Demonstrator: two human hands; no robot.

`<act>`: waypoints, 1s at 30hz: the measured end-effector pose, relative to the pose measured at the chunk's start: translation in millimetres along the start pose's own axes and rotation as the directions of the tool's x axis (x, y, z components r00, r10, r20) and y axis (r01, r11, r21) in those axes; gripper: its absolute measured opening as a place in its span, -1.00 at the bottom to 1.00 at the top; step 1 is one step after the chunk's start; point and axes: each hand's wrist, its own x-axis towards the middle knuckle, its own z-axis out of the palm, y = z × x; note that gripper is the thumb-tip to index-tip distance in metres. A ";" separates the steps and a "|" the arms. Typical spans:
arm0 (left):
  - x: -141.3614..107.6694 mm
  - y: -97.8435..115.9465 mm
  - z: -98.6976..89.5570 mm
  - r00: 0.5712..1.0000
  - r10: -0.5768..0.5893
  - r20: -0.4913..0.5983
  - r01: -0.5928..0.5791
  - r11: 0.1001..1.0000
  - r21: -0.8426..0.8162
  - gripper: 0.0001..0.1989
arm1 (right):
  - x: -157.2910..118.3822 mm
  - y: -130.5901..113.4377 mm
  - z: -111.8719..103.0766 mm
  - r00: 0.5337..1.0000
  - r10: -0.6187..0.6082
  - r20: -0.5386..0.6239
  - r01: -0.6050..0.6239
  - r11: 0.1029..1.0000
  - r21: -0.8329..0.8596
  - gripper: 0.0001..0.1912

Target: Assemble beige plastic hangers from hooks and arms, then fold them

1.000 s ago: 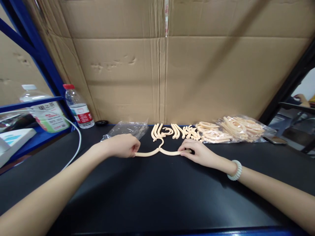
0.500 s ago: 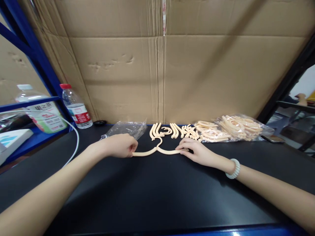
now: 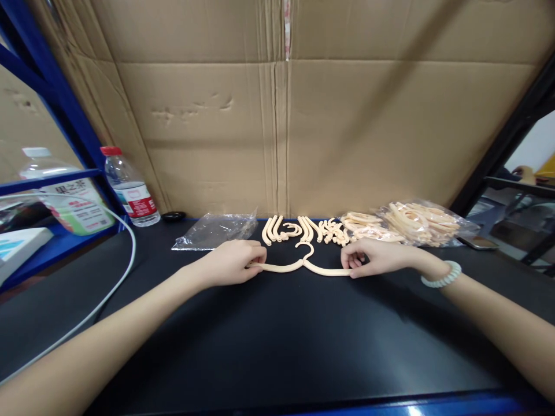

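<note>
A cream-coloured clothes hanger (image 3: 323, 270) lies just over the black tabletop, its hook pointing away from me. My left hand (image 3: 236, 262) pinches the end of its left arm. At the other end, my right hand (image 3: 375, 257) is closed on the tip of the right arm, fingers curled. Beyond the hanger are loose curved hanger arms (image 3: 272, 229) on the left and more hanger arms (image 3: 306, 229) on the right, with loose hooks (image 3: 295, 230) between them. A heap of small cream pieces (image 3: 333, 231) sits beside these.
Clear bags of hanger parts (image 3: 427, 222) lie at the back right, near a phone (image 3: 479, 242). An empty plastic bag (image 3: 217, 230) rests at the back left. A red-capped bottle (image 3: 132, 190) and a white cable (image 3: 125, 277) are on the left. Cardboard (image 3: 208, 133) walls the back.
Both hands have moved to the right with the hanger between them. The hanger's hook has shifted from left of the loose arms' middle to further right.
</note>
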 end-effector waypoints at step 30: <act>3.0 -23.6 4.9 0.996 0.091 -0.025 -0.095 0.976 -0.197 -0.94 | -2.3 7.1 -2.2 1.000 0.005 -0.004 -0.004 1.000 0.030 -0.84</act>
